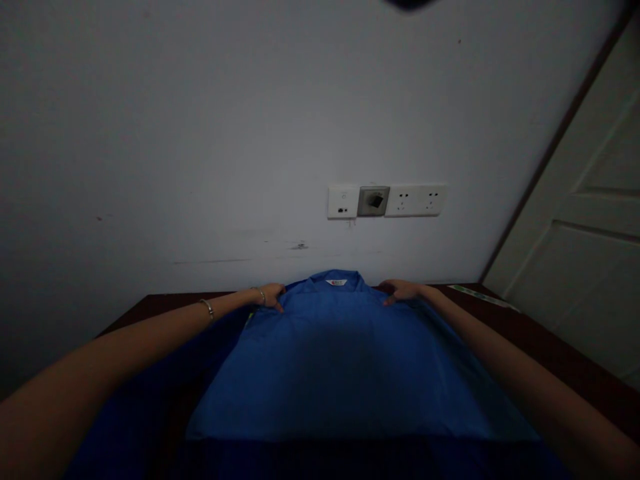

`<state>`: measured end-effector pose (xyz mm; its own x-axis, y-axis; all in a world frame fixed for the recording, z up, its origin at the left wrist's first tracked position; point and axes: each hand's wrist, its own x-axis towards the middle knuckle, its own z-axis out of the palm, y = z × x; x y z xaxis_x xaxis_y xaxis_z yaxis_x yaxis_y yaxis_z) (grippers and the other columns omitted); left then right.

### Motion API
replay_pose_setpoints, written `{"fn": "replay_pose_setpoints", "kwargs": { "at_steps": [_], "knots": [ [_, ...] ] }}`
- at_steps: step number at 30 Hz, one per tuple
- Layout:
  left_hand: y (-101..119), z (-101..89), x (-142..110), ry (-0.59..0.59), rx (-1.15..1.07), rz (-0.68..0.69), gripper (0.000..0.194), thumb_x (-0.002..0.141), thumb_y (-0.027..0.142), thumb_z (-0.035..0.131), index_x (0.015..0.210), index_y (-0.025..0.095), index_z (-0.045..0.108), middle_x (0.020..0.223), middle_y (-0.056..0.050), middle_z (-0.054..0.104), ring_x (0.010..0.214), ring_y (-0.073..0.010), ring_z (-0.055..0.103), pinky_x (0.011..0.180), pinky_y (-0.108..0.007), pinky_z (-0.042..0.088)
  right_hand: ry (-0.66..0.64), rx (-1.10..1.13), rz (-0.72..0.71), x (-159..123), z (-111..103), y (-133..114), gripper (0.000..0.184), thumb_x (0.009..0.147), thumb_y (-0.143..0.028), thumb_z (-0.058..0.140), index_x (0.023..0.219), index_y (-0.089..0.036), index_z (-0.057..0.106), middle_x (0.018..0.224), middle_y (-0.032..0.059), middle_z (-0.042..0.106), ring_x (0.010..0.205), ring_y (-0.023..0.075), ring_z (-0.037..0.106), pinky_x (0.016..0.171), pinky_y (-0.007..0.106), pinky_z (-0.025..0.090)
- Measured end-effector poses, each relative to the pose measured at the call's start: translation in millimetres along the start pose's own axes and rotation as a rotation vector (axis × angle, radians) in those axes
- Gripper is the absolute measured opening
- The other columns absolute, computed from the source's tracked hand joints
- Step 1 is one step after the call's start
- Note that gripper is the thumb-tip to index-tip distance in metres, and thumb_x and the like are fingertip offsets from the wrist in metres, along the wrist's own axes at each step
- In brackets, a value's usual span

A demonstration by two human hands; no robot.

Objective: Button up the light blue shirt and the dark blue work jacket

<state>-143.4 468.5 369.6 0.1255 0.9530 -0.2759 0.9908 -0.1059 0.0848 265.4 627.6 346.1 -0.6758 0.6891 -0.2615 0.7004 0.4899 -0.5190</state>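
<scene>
A blue shirt (340,360) lies spread flat on a dark wooden table (550,347), its collar with a small white label (336,283) at the far end by the wall. My left hand (271,295) pinches the shirt's left shoulder, fingers closed on the cloth; a ring and a bracelet show on that hand and wrist. My right hand (400,291) grips the right shoulder the same way. Both arms reach out along the shirt's sides.
A grey-white wall stands right behind the table, with a row of sockets and a switch (386,201). A white door (590,253) is at the right. A thin pale strip (483,297) lies on the table's far right corner.
</scene>
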Motion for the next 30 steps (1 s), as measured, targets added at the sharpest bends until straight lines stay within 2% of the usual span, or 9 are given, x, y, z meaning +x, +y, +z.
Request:
{"fn": "replay_pose_setpoints", "kwargs": {
  "at_steps": [3, 6, 9, 14, 17, 20, 25, 30],
  "knots": [
    [0.2, -2.5, 1.3, -0.029, 0.012, -0.018, 0.052, 0.055, 0.040, 0.073, 0.097, 0.012, 0.060, 0.094, -0.007, 0.065, 0.086, -0.0216, 0.058, 0.071, -0.024, 0.042, 0.001, -0.009, 0.007, 1.8, 0.0, 0.4, 0.070, 0.051, -0.043, 0.072, 0.113, -0.013, 0.057, 0.107, 0.0109, 0.063, 0.095, 0.0268, 0.058, 0.082, 0.034, 0.046],
    [-1.8, -3.6, 0.9, -0.040, -0.014, -0.020, 0.044, 0.055, 0.040, 0.072, 0.088, 0.013, 0.063, 0.084, -0.004, 0.066, 0.078, -0.0190, 0.059, 0.065, -0.022, 0.041, -0.029, -0.014, 0.004, -1.9, -0.6, -3.0, 0.059, 0.052, -0.046, 0.070, 0.100, -0.012, 0.064, 0.097, 0.0097, 0.067, 0.088, 0.0263, 0.061, 0.077, 0.032, 0.047],
    [-5.9, -4.7, 0.1, -0.026, -0.065, 0.006, 0.042, 0.055, 0.038, 0.072, 0.088, 0.013, 0.064, 0.084, -0.003, 0.066, 0.077, -0.0175, 0.058, 0.065, -0.021, 0.040, -0.046, -0.027, 0.004, -8.9, -1.7, -8.0, 0.046, 0.055, -0.047, 0.067, 0.087, -0.013, 0.067, 0.086, 0.0073, 0.068, 0.081, 0.0255, 0.061, 0.072, 0.031, 0.047],
    [-9.8, -13.6, -2.7, -0.041, -0.192, 0.070, 0.040, 0.057, 0.030, 0.070, 0.092, 0.012, 0.063, 0.087, -0.004, 0.066, 0.078, -0.0165, 0.058, 0.069, -0.021, 0.041, 0.102, -0.112, -0.049, -21.8, -7.6, -13.6, 0.035, 0.061, -0.041, 0.062, 0.083, -0.015, 0.066, 0.083, 0.0051, 0.068, 0.079, 0.0226, 0.060, 0.070, 0.028, 0.045],
    [-7.2, -27.4, -9.0, -0.038, -0.230, 0.065, 0.041, 0.058, 0.029, 0.069, 0.094, 0.010, 0.062, 0.087, -0.004, 0.066, 0.077, -0.0162, 0.058, 0.068, -0.021, 0.041, 0.171, -0.185, -0.106, -33.0, -16.6, -18.5, 0.033, 0.065, -0.040, 0.058, 0.084, -0.014, 0.063, 0.085, 0.0064, 0.066, 0.078, 0.0215, 0.059, 0.069, 0.027, 0.044],
    [-1.7, -46.3, -19.5, -0.028, -0.206, 0.048, 0.038, 0.057, 0.031, 0.069, 0.088, 0.010, 0.063, 0.081, -0.003, 0.066, 0.072, -0.0149, 0.056, 0.064, -0.020, 0.041, 0.237, -0.231, -0.182, -51.0, -28.9, -28.2, 0.035, 0.068, -0.041, 0.055, 0.087, -0.013, 0.061, 0.087, 0.0081, 0.064, 0.079, 0.0219, 0.058, 0.070, 0.028, 0.043],
    [5.2, -77.0, -39.9, -0.012, -0.203, 0.038, 0.038, 0.055, 0.040, 0.069, 0.080, 0.012, 0.065, 0.072, 0.000, 0.064, 0.065, -0.0127, 0.054, 0.057, -0.019, 0.039, 0.337, -0.272, -0.260, -93.4, -49.4, -52.0, 0.034, 0.074, -0.045, 0.050, 0.086, -0.014, 0.056, 0.083, 0.0070, 0.062, 0.077, 0.0202, 0.056, 0.068, 0.027, 0.040],
    [7.0, -106.7, -59.4, -0.022, -0.271, 0.065, 0.041, 0.052, 0.045, 0.070, 0.079, 0.013, 0.065, 0.070, 0.001, 0.064, 0.064, -0.0117, 0.053, 0.057, -0.019, 0.040, 0.437, -0.292, -0.293, -140.2, -67.6, -78.1, 0.036, 0.076, -0.049, 0.049, 0.085, -0.015, 0.055, 0.080, 0.0057, 0.061, 0.073, 0.0197, 0.055, 0.067, 0.027, 0.039]
  ]
}}
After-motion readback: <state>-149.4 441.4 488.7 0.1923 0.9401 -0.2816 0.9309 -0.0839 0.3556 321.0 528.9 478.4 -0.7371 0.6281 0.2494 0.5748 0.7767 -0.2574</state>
